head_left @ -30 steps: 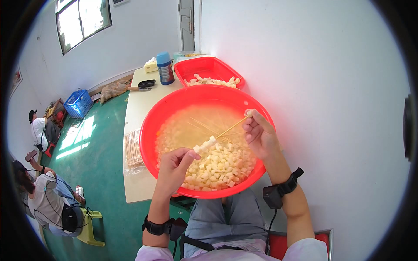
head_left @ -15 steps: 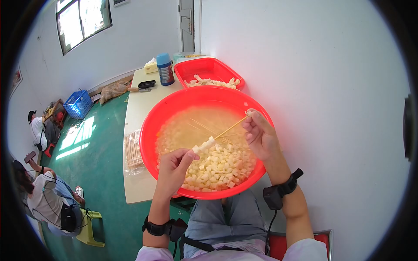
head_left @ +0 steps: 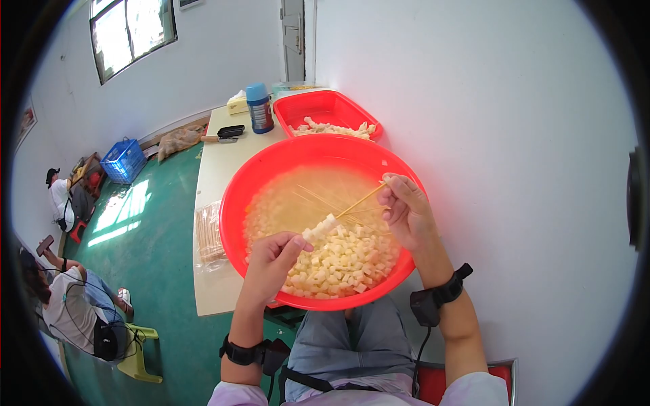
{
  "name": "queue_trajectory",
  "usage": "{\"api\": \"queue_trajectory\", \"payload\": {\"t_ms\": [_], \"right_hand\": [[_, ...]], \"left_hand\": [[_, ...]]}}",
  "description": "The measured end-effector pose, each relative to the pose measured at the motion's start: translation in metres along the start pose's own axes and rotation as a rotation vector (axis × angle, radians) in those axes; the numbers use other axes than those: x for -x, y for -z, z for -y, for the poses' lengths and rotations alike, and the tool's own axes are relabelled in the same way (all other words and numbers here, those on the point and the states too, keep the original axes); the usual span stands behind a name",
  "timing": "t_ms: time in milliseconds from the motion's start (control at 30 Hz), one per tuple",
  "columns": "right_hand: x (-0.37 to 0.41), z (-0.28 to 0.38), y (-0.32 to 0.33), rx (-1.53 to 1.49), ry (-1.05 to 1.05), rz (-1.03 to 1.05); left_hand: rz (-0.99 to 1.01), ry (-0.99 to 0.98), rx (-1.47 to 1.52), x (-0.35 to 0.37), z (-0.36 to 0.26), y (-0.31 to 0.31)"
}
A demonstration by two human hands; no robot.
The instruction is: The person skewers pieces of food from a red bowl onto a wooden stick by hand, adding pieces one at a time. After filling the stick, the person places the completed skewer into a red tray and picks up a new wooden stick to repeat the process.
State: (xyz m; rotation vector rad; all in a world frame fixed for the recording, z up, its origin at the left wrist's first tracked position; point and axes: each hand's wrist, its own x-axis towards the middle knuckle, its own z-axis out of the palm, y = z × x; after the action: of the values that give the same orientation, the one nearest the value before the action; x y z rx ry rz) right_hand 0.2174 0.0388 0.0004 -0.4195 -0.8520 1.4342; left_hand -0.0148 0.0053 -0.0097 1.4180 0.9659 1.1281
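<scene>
Over a large red basin [head_left: 233, 203], both my hands hold a thin bamboo skewer [head_left: 360, 199] at a slant. A short row of pale cubes [head_left: 323, 229] is threaded on its lower left part. My left hand [head_left: 272, 260] pinches the near end of that row between thumb and forefinger. At the skewer's upper right end, my right hand [head_left: 408, 210] grips it with its fingertips, other fingers curled. Below lie many loose pale cubes [head_left: 342, 260], heaped at the near side in cloudy liquid. Several loose skewers [head_left: 315, 196] rest across the basin's middle.
A red tray [head_left: 318, 101] with filled skewers [head_left: 332, 127] stands behind the basin. On the table [head_left: 213, 298] are a packet of skewers [head_left: 210, 233], a thermos [head_left: 259, 108], a tissue box [head_left: 237, 105] and a knife [head_left: 220, 139]. Two people sit at the left; a wall rises at the right.
My right fingertips have shifted slightly down at the skewer's end. The left hand keeps its pinch on the cubes. The whole view has moved a little.
</scene>
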Motion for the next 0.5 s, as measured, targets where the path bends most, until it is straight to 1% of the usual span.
{"api": "queue_trajectory", "payload": {"t_ms": [133, 233, 433, 500], "right_hand": [[-0.0005, 0.0006, 0.0000, 0.030, -0.010, 0.008], [-0.0004, 0.0014, -0.0008, 0.041, -0.017, 0.008], [-0.0028, -0.0005, 0.0015, 0.072, -0.042, -0.047], [-0.0023, -0.0003, 0.0000, 0.107, -0.056, -0.080]], "left_hand": [[0.028, 0.035, 0.046, -0.0018, 0.0005, 0.0027], [0.009, 0.032, 0.073, -0.0017, -0.0008, 0.0025], [-0.035, -0.034, -0.043, -0.0023, 0.0015, -0.0024], [-0.034, -0.099, -0.091, -0.0031, 0.0055, -0.0022]]}}
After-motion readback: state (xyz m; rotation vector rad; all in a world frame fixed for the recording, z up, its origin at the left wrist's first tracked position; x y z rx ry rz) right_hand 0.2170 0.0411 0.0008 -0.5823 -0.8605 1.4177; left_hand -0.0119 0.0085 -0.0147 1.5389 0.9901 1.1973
